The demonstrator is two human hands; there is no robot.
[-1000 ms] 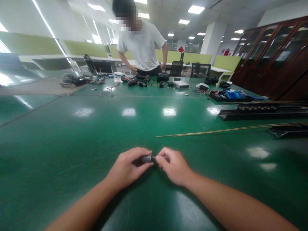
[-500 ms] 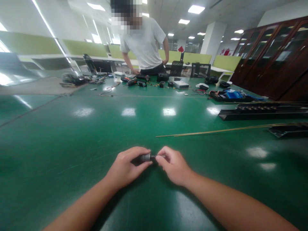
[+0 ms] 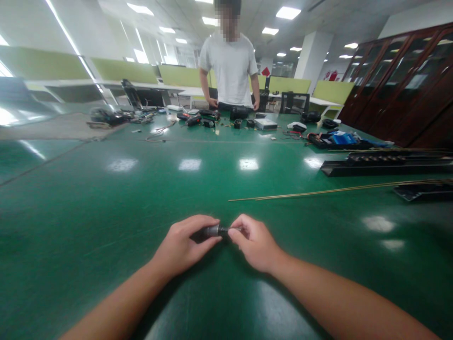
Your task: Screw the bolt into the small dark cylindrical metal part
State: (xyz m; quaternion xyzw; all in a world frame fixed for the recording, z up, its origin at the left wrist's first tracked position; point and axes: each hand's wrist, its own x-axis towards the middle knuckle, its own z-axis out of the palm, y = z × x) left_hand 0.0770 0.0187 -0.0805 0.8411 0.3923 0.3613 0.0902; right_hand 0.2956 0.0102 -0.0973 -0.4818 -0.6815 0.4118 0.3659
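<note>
We hold a grey cylinder (image 3: pixel 213 230) in our left hand (image 3: pixel 184 243), on the near side of the thin rods (image 3: pixel 304 193) and slightly left of their tips. Our right hand (image 3: pixel 256 243), also nearer than the rods, pinches what seems to be a slim dark shaft (image 3: pixel 224 230) at the cylinder's end.

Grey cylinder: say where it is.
In the head view's lower half, just left of centre, the grey cylinder is held in the left hand, beside the right hand.
</note>
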